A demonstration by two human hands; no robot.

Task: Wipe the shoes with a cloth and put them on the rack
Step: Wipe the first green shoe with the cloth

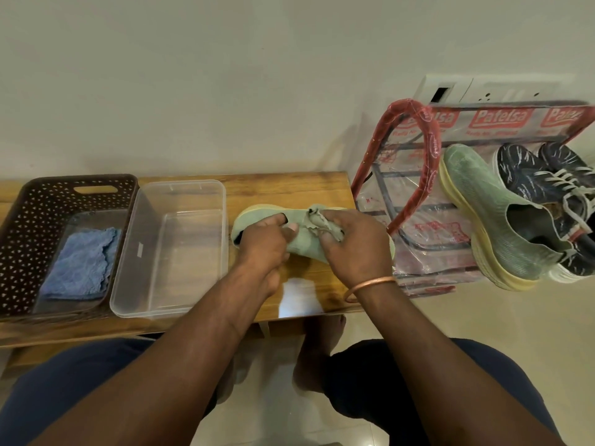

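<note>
Green knit shoe (306, 244) lies on the wooden table (289, 185), directly under both my hands, just right of the clear plastic tub (170, 249). Its long axis runs roughly left to right across the table, with the dark ankle opening at the left end under my left hand (262, 244) and the rest of the shoe running right beneath my right hand (355, 244).

Left hand: closed on the shoe near the opening, thumb on top, steadying it. Right hand: fingers curled, pinching a crumpled pale green cloth (322, 222) against the upper. Cloth and shoe are nearly the same colour, so the cloth's lower edge is hard to separate.

Rack (415, 175), still in its printed plastic wrap, stands on the floor to the right, just beside the table end. It already carries the matching green shoe (483, 201) and a pair of dark laced sneakers (547, 188).

Judgement: wiping stage on the last shoe. The rack lies to the right, so the right hand is nearer, but it is occupied by the cloth. The transfer is a short carry rightward along the shoe's own axis. Free space next to the racked green shoe looks tight.

Blue cloth (80, 263) sits unused in the brown basket (48, 201), far left.
</note>
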